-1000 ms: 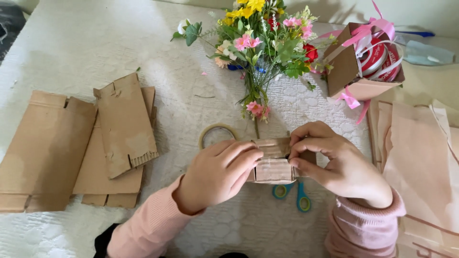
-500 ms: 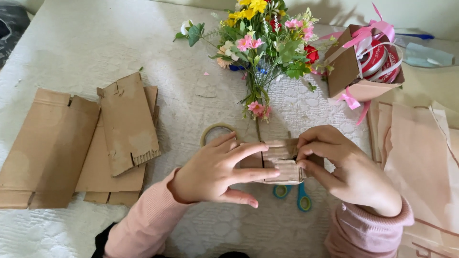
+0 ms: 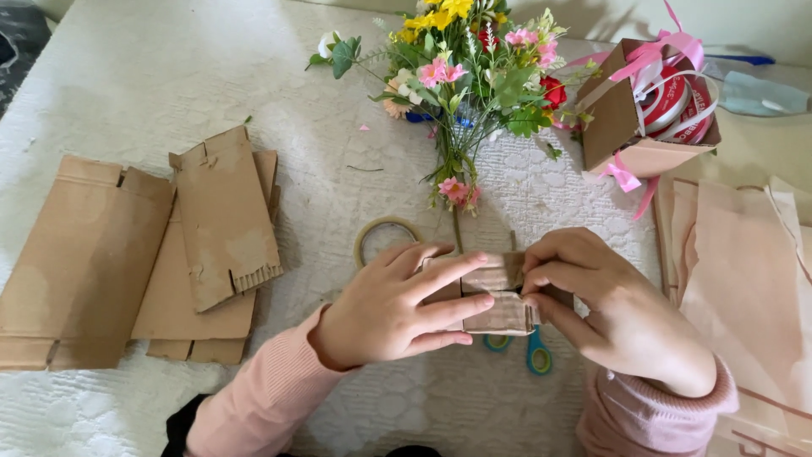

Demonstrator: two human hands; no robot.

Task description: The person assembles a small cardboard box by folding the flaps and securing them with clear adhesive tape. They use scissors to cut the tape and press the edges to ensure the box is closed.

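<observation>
Both hands clamped on a small corrugated cardboard piece [image 3: 499,296], near the table's front edge, a bit right of centre. Left hand [image 3: 389,305]: fingers stretched flat across its top and front face, pressing down. Right hand [image 3: 609,305]: fingers curled, pinching its right end. Piece looks folded, ribbed edge showing at the bottom.

Around it:
- tape roll [image 3: 385,237], tan ring, lying flat just behind the left hand, partly covered by the fingers
- scissors [image 3: 529,349], blue-green loop handles poking out under the piece; blades hidden
- artificial flower bunch [image 3: 465,76], pink, yellow, red blooms, green leaves; stems run down to the cardboard piece, lower ends hidden behind it
- flat cardboard sheets [image 3: 144,245], brown, matte, torn flaps, overlapping stack toward the left edge
- open cardboard box [image 3: 622,127] near the back right corner, tilted, holding red ribbon spools [image 3: 677,106] with pink ribbon spilling over the rim
- kraft paper sheets [image 3: 744,279], smooth, pale brown, along the right edge, right wrist just beside them

Table cover [image 3: 169,76]: white, quilted, embossed texture

Pink knit sleeves on both wrists
</observation>
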